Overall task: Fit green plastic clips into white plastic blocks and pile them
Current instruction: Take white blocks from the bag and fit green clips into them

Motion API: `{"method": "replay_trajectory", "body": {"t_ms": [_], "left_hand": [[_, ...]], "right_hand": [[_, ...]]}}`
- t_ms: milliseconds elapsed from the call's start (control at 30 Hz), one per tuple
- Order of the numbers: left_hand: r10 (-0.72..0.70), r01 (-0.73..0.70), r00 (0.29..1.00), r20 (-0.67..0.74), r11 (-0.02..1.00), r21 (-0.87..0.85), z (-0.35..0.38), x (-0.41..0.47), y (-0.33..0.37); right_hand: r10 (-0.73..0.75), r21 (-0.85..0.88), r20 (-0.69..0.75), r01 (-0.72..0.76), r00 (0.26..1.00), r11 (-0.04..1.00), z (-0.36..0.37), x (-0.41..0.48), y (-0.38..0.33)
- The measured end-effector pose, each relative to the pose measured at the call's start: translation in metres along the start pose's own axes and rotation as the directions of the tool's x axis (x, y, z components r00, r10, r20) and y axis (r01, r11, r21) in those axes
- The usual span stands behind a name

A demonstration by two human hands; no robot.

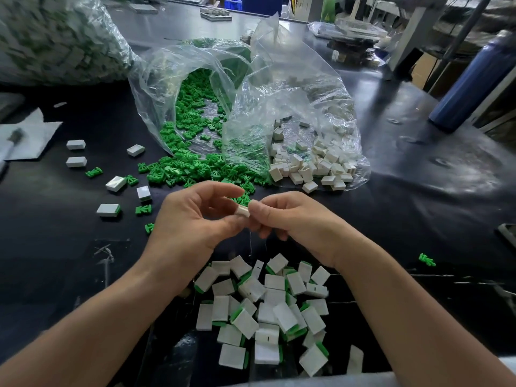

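Both hands meet above the middle of the dark bench [418,191]. The left hand [192,216] is curled, its forefinger arched over the top and its thumb tip pressed against one end of a small white block [243,210]. The right hand [290,216] pinches the other end between thumb and forefinger, with its other fingers tucked loosely below. The block is held in the air between the two hands, clear of the bench. Whether a clip already sits in it cannot be told, because the fingers cover most of it.

Just below the wrists, at the near edge of the bench, lies a loose pile of finished blocks [265,308], white with green showing along their edges. Beyond the hands a clear bag of green clips [195,107] lies on its side, and clips spill from its mouth toward the hands. Touching it on the right is a second clear bag of white blocks [307,163], also open toward the person.

A few single blocks [116,183] and stray clips lie scattered to the left, near a white cloth [28,135]. One lone clip [426,259] lies well apart on the right. A large full bag [55,37] fills the far left corner, and a blue bottle [474,79] stands at the far right.
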State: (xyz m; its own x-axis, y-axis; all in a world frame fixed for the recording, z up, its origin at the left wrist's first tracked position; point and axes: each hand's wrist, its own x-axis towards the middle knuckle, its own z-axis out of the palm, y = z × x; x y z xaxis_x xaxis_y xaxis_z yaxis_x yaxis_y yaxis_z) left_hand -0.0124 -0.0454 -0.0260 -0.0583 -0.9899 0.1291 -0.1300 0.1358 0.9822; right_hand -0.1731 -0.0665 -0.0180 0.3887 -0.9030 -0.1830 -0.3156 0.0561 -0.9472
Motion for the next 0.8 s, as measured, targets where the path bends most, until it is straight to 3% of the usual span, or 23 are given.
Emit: {"method": "replay_trajectory", "body": {"t_ms": [67,133,333,800], "left_hand": [[-0.017,0.016,1.0,-0.026,1.0,-0.017,-0.001,0.001,-0.001],[-0.039,0.037,0.999,-0.036,0.999,-0.036,0.0,0.001,-0.001],[-0.057,0.055,0.998,-0.034,0.997,-0.057,0.0,0.001,-0.002],[-0.049,0.049,0.999,0.0,0.998,-0.044,0.002,0.001,0.0]], "right_hand": [[-0.051,-0.209,-0.152,0.018,0.987,0.978,0.001,0.005,0.007],[-0.172,-0.484,-0.282,0.015,0.944,0.875,0.002,0.01,0.014],[-0.179,-0.763,-0.155,-0.003,0.971,0.646,0.008,0.02,0.022],[-0.293,-0.676,-0.28,0.028,0.914,0.736,-0.002,0.016,0.019]]}}
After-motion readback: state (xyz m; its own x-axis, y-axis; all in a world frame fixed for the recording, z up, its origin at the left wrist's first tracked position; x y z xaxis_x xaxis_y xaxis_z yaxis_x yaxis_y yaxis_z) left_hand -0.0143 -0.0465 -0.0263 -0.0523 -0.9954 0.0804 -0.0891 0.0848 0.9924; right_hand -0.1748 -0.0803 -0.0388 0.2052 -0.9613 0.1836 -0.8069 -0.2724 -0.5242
